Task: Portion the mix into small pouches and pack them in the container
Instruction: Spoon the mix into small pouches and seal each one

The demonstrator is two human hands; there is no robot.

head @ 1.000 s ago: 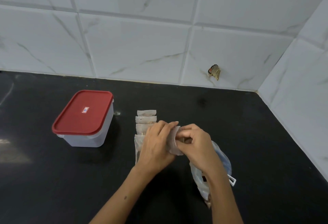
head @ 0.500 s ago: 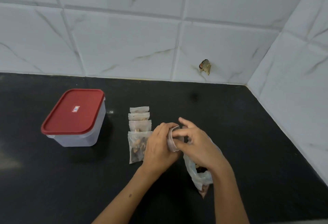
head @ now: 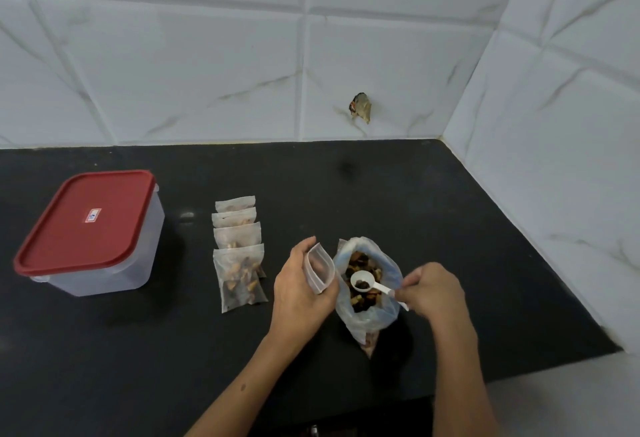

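We see a black tabletop (head: 450,228) set into a corner of white marbled wall tiles (head: 207,73). Left hand (head: 301,293) grips an empty small pouch (head: 321,272), fingers curled round it, mouth held open and facing the big bag. Right hand (head: 431,289) pinches the handle of a white scoop (head: 369,285), fingers curled on it. The scoop's bowl holds a few dark pieces and sits over the open mouth of the clear bag of mix (head: 369,293). That bag stands on the tabletop between the two hands, top spread wide, brown and dark chunks showing inside; its lower end points toward us. The empty pouch is just beside the bag's left rim; we can't tell if they touch.

Left of the left hand, four filled pouches (head: 239,253) lie in an overlapping row running away from us, the nearest one largest in view, with nutty brown contents. Further left, well apart from the row, we see the container (head: 104,263), translucent and rectangular, with a red lid (head: 86,222) closed on it and a small label on the lid. A brown chipped spot (head: 361,111) marks the back wall above the tabletop.
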